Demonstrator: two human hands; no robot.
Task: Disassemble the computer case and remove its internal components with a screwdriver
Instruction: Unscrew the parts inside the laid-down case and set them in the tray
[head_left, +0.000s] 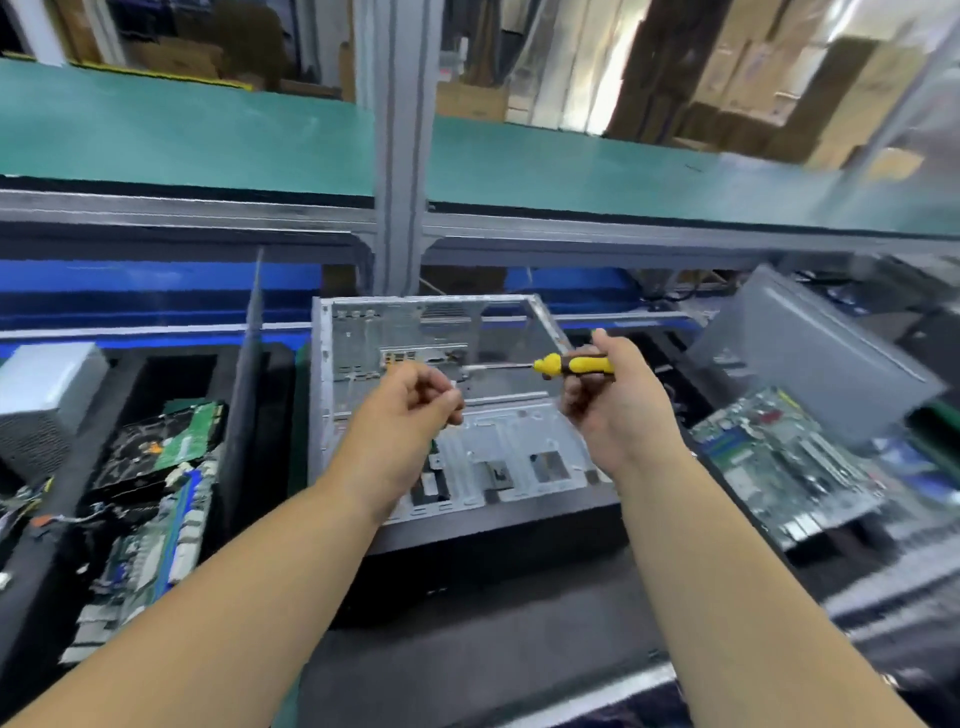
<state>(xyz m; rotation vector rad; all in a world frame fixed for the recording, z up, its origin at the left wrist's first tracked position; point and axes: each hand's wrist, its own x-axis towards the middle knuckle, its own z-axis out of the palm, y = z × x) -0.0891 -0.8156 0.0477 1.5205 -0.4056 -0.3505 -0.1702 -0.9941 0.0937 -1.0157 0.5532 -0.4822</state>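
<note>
Case (467, 457): stripped metal shell lying open-side-up at centre of the bench, its board tray bare — most of the gutting looks done.
Right hand (610, 410): fingers wrapped round the yellow-and-black handle of the screwdriver (571, 364), shaft level and pointing toward 9 o'clock, tip near the left hand — likely so something can be picked off it.
Left hand (410, 405): raised over the case, fingertips pinched together at the tip; a small pale bit shows there, perhaps a screw, but blur keeps it uncertain.
Boards (769, 467): one motherboard set aside at 3 o'clock, more (156, 499) heaped at 9 o'clock — sorted out of the way, it seems.
Panel (810, 358): grey, leaning at 2 o'clock.
Writing: no brand or label readable; blur smears everything.
</note>
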